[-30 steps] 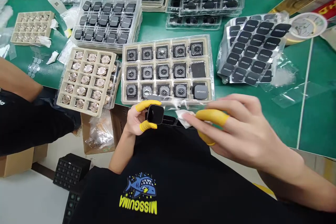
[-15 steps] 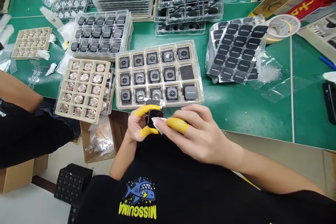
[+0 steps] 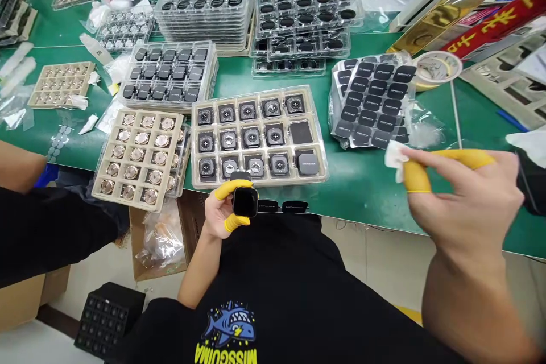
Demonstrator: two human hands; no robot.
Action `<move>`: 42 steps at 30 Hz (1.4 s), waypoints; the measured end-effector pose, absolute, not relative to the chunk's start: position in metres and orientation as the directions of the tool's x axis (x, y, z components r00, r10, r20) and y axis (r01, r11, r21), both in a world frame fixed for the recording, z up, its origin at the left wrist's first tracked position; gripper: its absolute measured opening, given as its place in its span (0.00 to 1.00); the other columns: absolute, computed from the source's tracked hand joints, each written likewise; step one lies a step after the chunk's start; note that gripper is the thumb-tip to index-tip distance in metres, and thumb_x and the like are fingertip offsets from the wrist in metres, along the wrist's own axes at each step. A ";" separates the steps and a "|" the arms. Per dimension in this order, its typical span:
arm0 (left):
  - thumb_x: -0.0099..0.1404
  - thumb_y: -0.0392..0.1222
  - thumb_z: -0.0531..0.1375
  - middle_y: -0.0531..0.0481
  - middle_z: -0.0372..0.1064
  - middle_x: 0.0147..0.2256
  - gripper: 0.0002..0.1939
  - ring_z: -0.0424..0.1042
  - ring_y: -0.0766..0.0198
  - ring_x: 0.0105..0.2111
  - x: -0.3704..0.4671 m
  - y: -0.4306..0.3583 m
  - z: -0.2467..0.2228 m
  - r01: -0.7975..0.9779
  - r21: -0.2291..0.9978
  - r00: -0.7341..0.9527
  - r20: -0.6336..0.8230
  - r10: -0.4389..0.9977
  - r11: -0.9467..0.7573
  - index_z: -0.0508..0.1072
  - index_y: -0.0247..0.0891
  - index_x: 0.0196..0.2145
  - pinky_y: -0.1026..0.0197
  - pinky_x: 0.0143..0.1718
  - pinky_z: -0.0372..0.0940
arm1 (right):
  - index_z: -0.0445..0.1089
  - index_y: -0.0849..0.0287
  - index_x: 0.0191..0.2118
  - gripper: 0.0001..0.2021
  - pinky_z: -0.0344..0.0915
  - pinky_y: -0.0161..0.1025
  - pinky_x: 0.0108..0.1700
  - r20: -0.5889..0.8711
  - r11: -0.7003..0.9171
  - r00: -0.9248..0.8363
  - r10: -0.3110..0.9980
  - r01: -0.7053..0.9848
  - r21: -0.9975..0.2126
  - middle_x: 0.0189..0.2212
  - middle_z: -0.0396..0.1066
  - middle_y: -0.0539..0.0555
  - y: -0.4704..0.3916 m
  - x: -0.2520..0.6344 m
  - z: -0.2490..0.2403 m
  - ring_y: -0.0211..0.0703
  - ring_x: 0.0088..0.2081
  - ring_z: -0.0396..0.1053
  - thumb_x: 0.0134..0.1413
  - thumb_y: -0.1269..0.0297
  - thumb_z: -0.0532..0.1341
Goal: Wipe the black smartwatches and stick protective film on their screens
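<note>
My left hand (image 3: 220, 211), with yellow finger cots, grips a square black smartwatch case (image 3: 245, 202), its dark screen facing up. Beside it, a strip of black labels (image 3: 281, 206) lies along the table edge. Out to the right, my right hand (image 3: 463, 193) pinches a small white wipe (image 3: 394, 158) between thumb and finger, also in yellow cots. Just beyond my left hand is a beige tray (image 3: 321, 145) of watch cases with their backs up. One compartment (image 3: 301, 132) of it holds no watch, and a grey-black label covers the case (image 3: 307, 163) in the near right one.
Sheets of black labels (image 3: 377, 103) lie right of the tray, near a tape roll (image 3: 439, 68). Stacked clear trays (image 3: 205, 5) stand behind. Trays of round gold watches (image 3: 136, 153) sit to the left. Another person's arm (image 3: 19, 168) is at the left edge.
My right hand has drawn the wipe off the screen and swung far right. My left hand still holds the watch case near the same spot. The label strip now shows beside it.
</note>
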State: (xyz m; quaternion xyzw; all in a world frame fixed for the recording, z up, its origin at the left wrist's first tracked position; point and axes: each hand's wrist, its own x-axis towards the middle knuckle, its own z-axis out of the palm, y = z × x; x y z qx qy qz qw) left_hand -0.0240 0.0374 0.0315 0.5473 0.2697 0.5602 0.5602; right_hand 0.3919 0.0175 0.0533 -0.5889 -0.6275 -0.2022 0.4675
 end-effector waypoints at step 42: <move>0.68 0.66 0.77 0.36 0.88 0.51 0.31 0.87 0.45 0.53 -0.012 0.054 0.028 -0.122 0.900 0.222 0.436 0.872 -0.418 0.90 0.41 0.58 0.50 0.58 0.80 | 0.67 0.37 0.77 0.27 0.84 0.47 0.55 0.364 0.275 0.176 0.915 0.389 -0.879 0.47 0.83 0.50 0.002 0.250 0.088 0.46 0.46 0.83 0.80 0.64 0.66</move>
